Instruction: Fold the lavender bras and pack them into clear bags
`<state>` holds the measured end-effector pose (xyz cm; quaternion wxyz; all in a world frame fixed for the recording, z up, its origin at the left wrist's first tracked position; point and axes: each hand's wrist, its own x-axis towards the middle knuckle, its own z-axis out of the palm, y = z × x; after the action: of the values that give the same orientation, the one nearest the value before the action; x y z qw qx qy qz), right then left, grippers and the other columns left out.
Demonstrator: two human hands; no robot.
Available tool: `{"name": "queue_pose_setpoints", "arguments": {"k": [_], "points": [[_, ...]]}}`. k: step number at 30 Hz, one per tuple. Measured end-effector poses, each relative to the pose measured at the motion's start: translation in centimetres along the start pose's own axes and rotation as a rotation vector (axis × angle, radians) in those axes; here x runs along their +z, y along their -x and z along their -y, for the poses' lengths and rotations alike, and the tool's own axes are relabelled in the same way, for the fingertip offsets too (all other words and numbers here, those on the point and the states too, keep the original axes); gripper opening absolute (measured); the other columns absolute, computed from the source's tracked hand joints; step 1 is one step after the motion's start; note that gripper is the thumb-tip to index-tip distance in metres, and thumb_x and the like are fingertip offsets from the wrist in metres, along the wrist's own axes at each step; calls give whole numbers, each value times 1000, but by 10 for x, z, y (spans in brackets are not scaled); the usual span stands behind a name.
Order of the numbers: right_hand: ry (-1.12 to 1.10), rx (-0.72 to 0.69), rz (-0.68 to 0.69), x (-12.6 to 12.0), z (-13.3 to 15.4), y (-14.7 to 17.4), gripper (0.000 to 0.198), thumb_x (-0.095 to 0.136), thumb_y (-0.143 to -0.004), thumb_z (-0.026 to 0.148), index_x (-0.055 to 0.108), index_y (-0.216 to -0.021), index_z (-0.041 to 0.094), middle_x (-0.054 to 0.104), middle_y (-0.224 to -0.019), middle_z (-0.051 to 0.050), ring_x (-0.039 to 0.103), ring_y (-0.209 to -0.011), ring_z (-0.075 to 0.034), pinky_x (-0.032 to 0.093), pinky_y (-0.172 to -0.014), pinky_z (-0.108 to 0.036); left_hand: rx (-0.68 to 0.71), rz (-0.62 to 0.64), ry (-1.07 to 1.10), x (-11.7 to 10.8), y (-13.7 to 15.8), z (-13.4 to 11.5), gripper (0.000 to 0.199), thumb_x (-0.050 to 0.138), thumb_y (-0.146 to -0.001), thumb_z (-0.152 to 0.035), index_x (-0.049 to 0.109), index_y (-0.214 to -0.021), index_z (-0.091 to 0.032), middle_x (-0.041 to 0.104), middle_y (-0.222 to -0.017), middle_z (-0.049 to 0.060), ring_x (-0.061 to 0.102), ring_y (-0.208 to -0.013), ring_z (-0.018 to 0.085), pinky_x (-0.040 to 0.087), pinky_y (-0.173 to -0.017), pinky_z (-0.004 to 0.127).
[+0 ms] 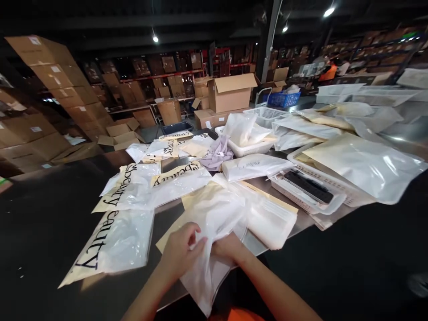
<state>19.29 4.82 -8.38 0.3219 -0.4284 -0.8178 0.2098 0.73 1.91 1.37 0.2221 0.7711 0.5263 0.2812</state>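
At the table's near edge lies a translucent white plastic bag (pixel 217 214). My left hand (pixel 183 245) is closed on the bag's near edge, with thumb and fingers pinching the film. My right hand (pixel 229 245) reaches into or under the bag; the film hides its fingers, so I cannot tell what they hold. Just right of the bag is a white packet (pixel 272 220) with faint print. To the left lie several clear-fronted bags with a cream band and black "beauty" lettering, the closest bag (pixel 117 240) among them. A lilac cloth bundle (pixel 219 154) sits beyond.
A small white basket (pixel 306 194) holding black items stands at the right. Behind it is a pile of plastic bags (pixel 364 160). Farther back are a white basket (pixel 254 149), a blue crate (pixel 284 99) and an open carton (pixel 230 93). Stacked cartons (pixel 63 84) rise at the left.
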Motion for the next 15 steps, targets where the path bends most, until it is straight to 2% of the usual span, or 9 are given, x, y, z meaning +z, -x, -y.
{"name": "queue_pose_setpoints", "arguments": {"k": [3,5,7,12,15], "points": [[-74,2,-22,-4,-5,-2,31,67,-74,32,73,-103,25,67,-121,-8,60,-112,-34,40,-105,-51,-314,-245,190,-7,-13,46,33,61,-77,-48,63,-97,-22,67,-93,6,65,-88,24,49,-78,34],[-134,4,-36,-9,-4,-1,32,65,-76,32,71,-107,26,67,-123,-5,60,-114,-31,41,-106,-48,-423,-298,252,-8,-23,72,37,59,-76,-49,64,-99,-20,69,-104,9,64,-100,28,49,-87,38],[-170,0,-38,-11,0,1,30,62,-79,28,71,-107,28,69,-117,-3,62,-111,-28,45,-103,-44,-468,-277,284,-5,-30,86,35,58,-76,-49,67,-93,-20,71,-101,10,65,-100,29,48,-87,39],[-307,30,-5,-8,4,10,29,64,-70,25,73,-97,25,71,-111,-4,62,-111,-30,43,-106,-46,-536,-175,378,6,-37,83,37,62,-73,-56,67,-67,-19,72,-78,10,65,-85,32,46,-80,39],[-372,106,25,-7,1,19,20,70,-66,35,73,-83,24,74,-97,-4,68,-94,-29,52,-95,-44,-530,-186,433,9,-31,74,43,60,-73,-60,63,-62,-19,68,-71,7,62,-78,29,44,-73,35]]}}
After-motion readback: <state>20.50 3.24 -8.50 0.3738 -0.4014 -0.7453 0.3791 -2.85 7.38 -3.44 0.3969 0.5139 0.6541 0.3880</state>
